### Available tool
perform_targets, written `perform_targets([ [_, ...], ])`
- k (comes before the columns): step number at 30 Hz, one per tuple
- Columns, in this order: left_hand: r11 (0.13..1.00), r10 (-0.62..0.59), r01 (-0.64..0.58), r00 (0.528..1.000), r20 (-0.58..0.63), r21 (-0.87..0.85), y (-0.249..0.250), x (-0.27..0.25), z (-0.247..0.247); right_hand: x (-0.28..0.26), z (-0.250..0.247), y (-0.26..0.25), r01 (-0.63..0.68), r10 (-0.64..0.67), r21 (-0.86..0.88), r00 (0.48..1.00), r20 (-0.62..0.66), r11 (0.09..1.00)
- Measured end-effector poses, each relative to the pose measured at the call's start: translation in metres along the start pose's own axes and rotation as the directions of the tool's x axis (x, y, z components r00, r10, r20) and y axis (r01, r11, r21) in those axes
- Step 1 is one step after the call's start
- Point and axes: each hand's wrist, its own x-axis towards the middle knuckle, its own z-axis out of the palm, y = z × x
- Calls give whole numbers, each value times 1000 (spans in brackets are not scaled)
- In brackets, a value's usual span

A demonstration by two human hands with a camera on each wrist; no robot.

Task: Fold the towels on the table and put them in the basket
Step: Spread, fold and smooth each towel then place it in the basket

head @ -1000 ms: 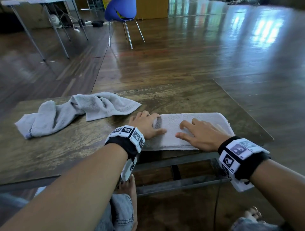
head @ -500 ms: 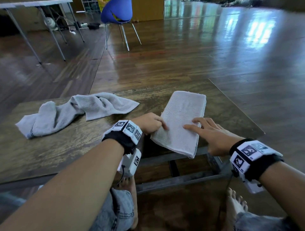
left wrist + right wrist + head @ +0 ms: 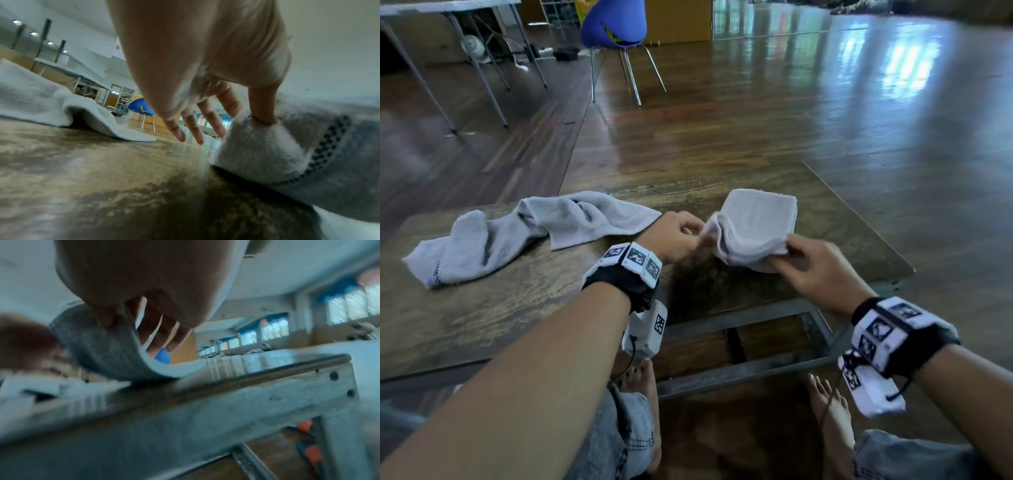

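Note:
A folded white towel (image 3: 760, 219) lies on the wooden table (image 3: 517, 308) toward its right end, its far half flat and its near end raised off the wood. My left hand (image 3: 688, 234) pinches the near left corner. In the left wrist view the towel (image 3: 259, 149) is bunched under one fingertip while the other fingers stick out. My right hand (image 3: 789, 255) pinches the near right corner; in the right wrist view the thumb lies on the curled towel (image 3: 102, 350) with the fingers behind it. A second grey towel (image 3: 524, 233) lies crumpled at the left.
The table's right edge (image 3: 859, 219) runs just beyond the folded towel, its metal frame (image 3: 750, 313) below the near edge. My bare feet show under the table. A blue chair (image 3: 616, 27) and folding tables (image 3: 448, 7) stand far off on the wood floor. No basket shows.
The folded towel lay flat, was turned lengthwise away from me, and now both hands have gripped its near end and lifted it. The crumpled towel has not moved.

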Motion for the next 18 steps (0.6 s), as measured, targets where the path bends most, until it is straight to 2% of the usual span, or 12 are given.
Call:
perform_targets([
  [2,989,-91,92,996,13,-119,1,7,-2,16,-13,-1,-155,162,253,987,-5,955],
  [4,975,-193,201,977,85,-94,3,13,0,27,-23,1,-355,339,361,934,107,862],
  [6,949,-313,312,933,177,34,4,18,6,32,-23,8,-572,510,277,818,266,772],
  [7,932,-362,349,908,213,95,6,19,9,34,-20,12,-632,562,213,767,310,745],
  [8,917,-397,373,890,225,141,8,21,12,37,-17,15,-657,591,159,741,318,737],
  [9,907,-417,389,883,213,164,9,25,14,41,-15,19,-656,602,120,739,302,745],
  [11,901,-429,410,892,143,145,11,33,16,53,-11,24,-623,590,84,770,242,778],
  [13,906,-419,413,905,73,89,11,43,19,64,-9,27,-584,562,95,806,184,806],
  [15,907,-420,417,906,55,58,10,49,24,72,-6,30,-551,534,103,831,152,828],
  [18,906,-420,416,906,45,79,4,53,30,79,0,35,-550,533,73,828,172,832],
])
